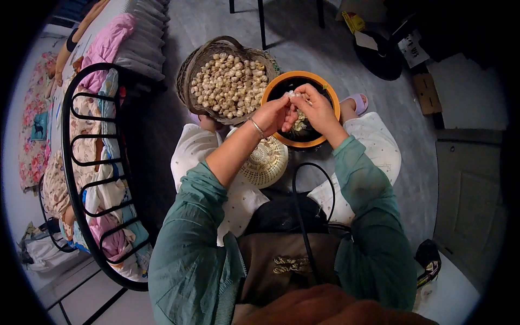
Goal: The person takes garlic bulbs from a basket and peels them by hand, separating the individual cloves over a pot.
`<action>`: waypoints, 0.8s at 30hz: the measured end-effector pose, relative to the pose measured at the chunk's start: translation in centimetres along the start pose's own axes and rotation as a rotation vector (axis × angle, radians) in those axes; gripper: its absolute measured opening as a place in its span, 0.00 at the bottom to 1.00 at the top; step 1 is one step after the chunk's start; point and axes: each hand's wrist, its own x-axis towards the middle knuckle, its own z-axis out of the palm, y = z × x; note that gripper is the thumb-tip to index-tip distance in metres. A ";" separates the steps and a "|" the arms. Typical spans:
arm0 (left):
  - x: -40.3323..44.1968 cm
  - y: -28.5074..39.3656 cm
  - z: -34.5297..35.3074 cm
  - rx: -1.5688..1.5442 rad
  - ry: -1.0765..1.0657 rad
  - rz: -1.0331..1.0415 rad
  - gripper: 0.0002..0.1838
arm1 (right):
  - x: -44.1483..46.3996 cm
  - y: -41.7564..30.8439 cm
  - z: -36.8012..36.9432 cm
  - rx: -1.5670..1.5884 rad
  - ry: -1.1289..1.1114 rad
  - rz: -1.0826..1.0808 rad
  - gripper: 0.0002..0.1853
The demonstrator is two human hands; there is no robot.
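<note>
My left hand (275,114) and my right hand (318,110) meet over an orange-rimmed dark bucket (335,100). Between their fingertips they pinch a small whitish piece of garlic (293,95); whether it is a clove or a bulb I cannot tell. Pale skins (299,123) lie inside the bucket, partly hidden by my hands. To the left stands a woven basket (187,65) filled with garlic bulbs (230,84). A cream plastic colander (264,162) sits between my legs, below my left wrist, and its contents are out of sight.
On the left, a black metal bed frame (67,146) holds piled bedding, and another person's arm (67,49) rests farther back. Dark furniture legs (262,24) stand ahead. A black cable (297,200) loops over my lap. Grey cabinet doors (468,189) are at the right.
</note>
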 end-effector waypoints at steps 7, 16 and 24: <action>-0.4 1.1 1.0 0.427 0.265 0.067 0.22 | -0.7 -1.2 0.6 -0.537 0.110 -0.052 0.11; -0.7 1.3 0.6 0.572 0.264 0.046 0.22 | -0.9 -0.8 0.6 -0.472 0.056 -0.046 0.11; -0.6 0.5 1.3 0.623 0.381 0.117 0.24 | -0.3 1.0 1.0 -0.124 0.085 -0.085 0.09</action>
